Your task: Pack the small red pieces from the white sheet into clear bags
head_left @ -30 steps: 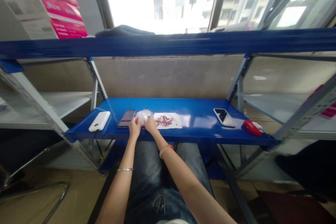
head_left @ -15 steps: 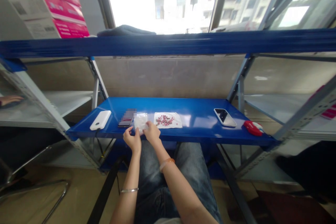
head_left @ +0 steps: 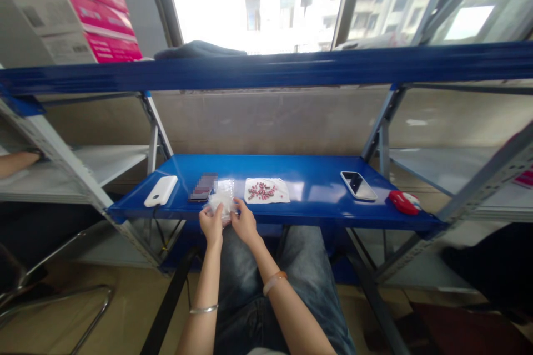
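Observation:
At the front edge of the blue shelf, both my hands grip a clear plastic bag [head_left: 223,202] with whitish content that I cannot make out. My left hand [head_left: 212,223] pinches its left side with the thumb in front. On its right side, my right hand [head_left: 244,222] has its fingers closed on the edge. Another flat clear bag seems to lie just behind it, partly hidden. Right of my hands, small red and dark pieces [head_left: 263,191] are scattered on a white cloth or paper sheet [head_left: 281,184]. A dark phone-like slab [head_left: 203,187], partly blurred out, lies to the left.
A white power bank [head_left: 160,191] with a cable sits at the shelf's left end. On the right lie a phone [head_left: 358,186] and a red-and-white pouch [head_left: 403,202]. A blue beam [head_left: 266,71] crosses above the shelf [head_left: 316,168]. Another person's arm [head_left: 19,164] shows at far left.
My hands have drawn slightly down toward me with the bag, which now looks bunched and spread between them. The other person's arm at far left reaches farther into view.

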Tool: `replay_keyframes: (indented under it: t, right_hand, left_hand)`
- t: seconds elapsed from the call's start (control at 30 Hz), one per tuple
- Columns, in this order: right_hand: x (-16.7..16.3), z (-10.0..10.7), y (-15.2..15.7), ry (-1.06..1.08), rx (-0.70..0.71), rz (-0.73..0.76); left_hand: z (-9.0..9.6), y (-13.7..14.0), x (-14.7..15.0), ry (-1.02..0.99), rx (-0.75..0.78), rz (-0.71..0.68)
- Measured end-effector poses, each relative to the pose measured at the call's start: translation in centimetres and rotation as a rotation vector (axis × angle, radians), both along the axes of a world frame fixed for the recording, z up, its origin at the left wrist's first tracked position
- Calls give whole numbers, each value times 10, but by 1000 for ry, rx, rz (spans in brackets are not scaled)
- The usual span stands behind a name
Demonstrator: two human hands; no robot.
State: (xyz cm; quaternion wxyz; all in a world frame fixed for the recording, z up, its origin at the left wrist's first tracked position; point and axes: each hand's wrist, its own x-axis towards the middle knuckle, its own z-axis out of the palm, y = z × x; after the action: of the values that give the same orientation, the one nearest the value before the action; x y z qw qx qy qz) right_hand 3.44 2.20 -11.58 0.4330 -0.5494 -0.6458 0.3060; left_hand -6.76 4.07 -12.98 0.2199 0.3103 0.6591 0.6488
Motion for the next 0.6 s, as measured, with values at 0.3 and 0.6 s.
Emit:
replay_keyframes:
  t: [0.3, 0.6]
  right_hand:
    - [-4, 3, 3, 465, -59, 6]
    - [6, 14, 8, 793, -86, -27]
  left_hand:
    - [28, -7, -3, -477, 171, -288]
    - [29, 19, -4, 238, 78, -405]
